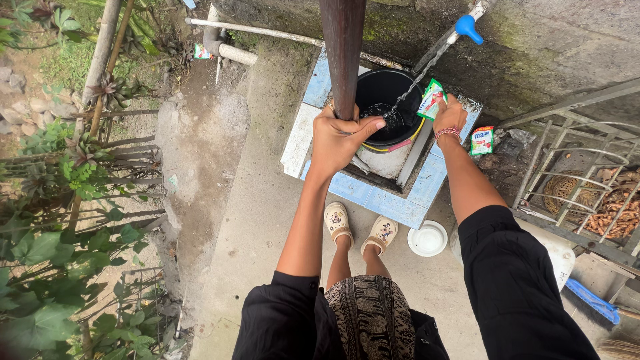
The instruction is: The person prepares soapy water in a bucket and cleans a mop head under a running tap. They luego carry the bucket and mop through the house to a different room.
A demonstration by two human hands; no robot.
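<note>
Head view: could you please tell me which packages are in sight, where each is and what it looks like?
Sachet: green and white, flat, held in right hand over the black bucket.
Second sachet: green, red, white, lying right of the tiled edge.
Wrapper: small, colourful, by the pipe.

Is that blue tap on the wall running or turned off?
Running: a stream of water falls from the blue tap into the black bucket.

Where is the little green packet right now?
The green packet is in the right hand, over the black bucket's right rim, beside the running water.
</note>
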